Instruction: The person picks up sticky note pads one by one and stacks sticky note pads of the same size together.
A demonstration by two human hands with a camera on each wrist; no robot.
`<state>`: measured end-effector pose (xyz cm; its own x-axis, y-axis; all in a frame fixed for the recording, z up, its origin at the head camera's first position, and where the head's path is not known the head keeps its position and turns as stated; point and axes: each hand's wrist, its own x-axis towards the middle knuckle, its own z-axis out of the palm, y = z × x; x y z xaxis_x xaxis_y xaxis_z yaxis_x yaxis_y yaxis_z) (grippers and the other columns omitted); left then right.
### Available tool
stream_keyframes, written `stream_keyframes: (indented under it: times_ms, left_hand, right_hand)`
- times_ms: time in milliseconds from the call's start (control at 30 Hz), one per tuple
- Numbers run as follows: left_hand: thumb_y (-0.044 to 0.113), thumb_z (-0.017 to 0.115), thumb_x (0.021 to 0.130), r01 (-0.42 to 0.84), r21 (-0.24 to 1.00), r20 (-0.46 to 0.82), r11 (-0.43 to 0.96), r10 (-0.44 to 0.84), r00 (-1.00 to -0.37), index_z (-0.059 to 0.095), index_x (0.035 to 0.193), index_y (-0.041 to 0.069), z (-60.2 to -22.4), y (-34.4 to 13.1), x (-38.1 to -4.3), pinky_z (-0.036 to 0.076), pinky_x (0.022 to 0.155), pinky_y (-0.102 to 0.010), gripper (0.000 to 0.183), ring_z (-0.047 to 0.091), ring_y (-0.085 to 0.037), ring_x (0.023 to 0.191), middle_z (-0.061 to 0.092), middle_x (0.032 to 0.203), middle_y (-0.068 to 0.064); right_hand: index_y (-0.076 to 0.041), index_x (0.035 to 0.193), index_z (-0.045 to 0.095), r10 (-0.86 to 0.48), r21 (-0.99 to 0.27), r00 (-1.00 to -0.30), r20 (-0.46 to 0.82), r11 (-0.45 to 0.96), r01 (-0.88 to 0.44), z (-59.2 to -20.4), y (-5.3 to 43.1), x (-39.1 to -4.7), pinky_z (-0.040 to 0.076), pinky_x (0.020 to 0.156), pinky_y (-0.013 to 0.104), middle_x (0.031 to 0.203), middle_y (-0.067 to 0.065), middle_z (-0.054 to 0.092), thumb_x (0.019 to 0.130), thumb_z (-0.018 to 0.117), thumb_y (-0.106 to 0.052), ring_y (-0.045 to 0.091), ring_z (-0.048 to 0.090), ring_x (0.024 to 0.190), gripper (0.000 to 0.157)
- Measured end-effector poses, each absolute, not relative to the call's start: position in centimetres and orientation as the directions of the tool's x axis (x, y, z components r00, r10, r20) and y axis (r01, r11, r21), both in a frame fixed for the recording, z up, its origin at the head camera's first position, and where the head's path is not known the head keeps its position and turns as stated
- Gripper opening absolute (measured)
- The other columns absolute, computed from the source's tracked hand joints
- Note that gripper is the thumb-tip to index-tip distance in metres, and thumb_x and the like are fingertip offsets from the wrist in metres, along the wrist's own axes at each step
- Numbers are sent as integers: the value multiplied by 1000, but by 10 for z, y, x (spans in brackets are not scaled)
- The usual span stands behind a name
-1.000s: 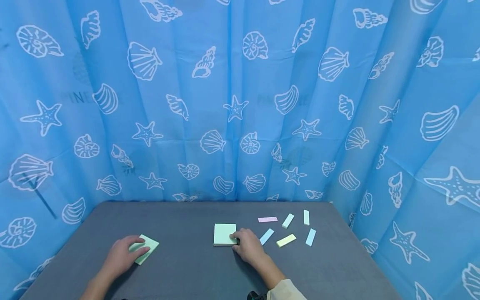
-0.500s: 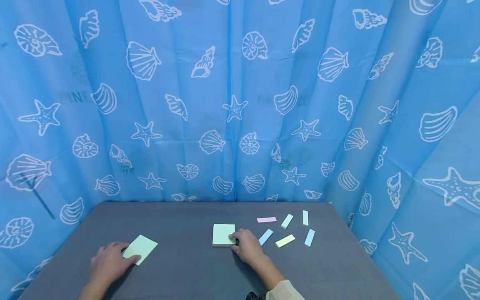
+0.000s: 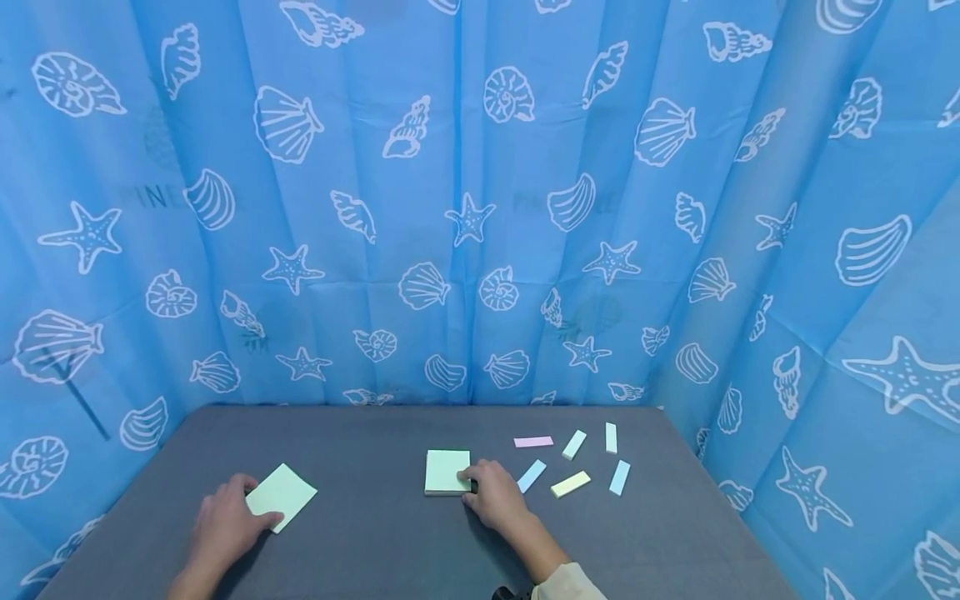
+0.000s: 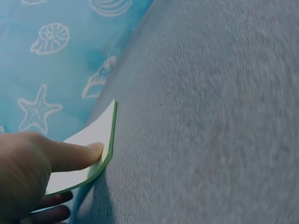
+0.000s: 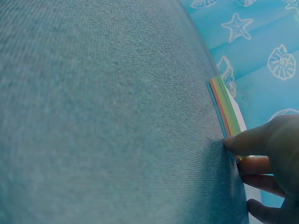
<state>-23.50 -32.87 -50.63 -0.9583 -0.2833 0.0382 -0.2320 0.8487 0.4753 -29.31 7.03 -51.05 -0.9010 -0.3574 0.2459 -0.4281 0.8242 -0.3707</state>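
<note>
"the left hand (image 3: 225,521) is pinching a pale green pad (image 3: 283,496) toward the table's (image 3: 360,550) left edge, thumb pressing on top."
"and the right hand (image 3: 497,493)?"
"it's gripping the right side of a layered stack (image 3: 446,469), which is sitting about midway between the left and right edges; coloured strips (image 3: 572,484) are lying toward the far right corner."

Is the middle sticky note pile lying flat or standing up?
Flat: the sticky note pile shows its square green top upward.
</note>
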Motion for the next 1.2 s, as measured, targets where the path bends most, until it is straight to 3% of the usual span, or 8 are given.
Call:
stream_keyframes:
  times_ms: [233,433,600,867,1100,1200]
  left_hand:
    - [15,84,74,-197,624,54,756,-294,-954,39,117,-7,-509,-322,-237,42,77,-56,65,53,-51,98,52,113,-36]
    - [4,76,80,-150,730,100,667,-322,-941,43,122,-3,-511,-320,-238,41,68,-44,54,54,-33,82,57,98,-24]
    - [6,75,81,-112,799,124,590,-345,-930,49,124,-2,-512,-319,-238,41,64,-35,51,57,-33,86,62,91,-16]
    - [20,75,87,-161,895,9,416,-376,-927,46,135,-2,-512,-310,-242,52,68,-38,60,63,-36,91,63,109,-28]
    - [21,75,86,-160,938,-26,306,-399,-917,47,134,-2,-516,-297,-249,51,60,-31,60,66,-18,73,68,99,-21]
    - [18,73,87,-145,950,-30,277,-382,-924,46,135,-3,-517,-289,-252,51,57,-30,58,65,-17,66,70,93,-15]
  right_hand:
    - [-12,108,75,-363,-373,-899,243,821,-432,-509,71,-291,48,73,38,90,0,63,80,80,-13,15,56,84,28]
    - [-12,107,75,-366,-369,-897,248,820,-437,-508,70,-289,48,73,37,90,0,63,80,80,-13,15,55,83,28]
    - [-12,108,75,-363,-371,-899,245,822,-433,-507,70,-289,48,72,37,89,0,62,80,80,-13,15,55,82,28]
    - [-12,108,75,-356,-374,-902,243,824,-426,-507,70,-289,48,72,37,90,-1,63,80,80,-13,15,55,83,29]
    - [-13,108,75,-351,-381,-907,232,825,-417,-506,70,-289,48,71,37,90,-1,62,80,80,-13,14,54,82,29]
    - [-13,108,75,-353,-379,-906,233,825,-419,-506,70,-289,48,72,37,90,-1,62,80,80,-13,14,55,83,29]
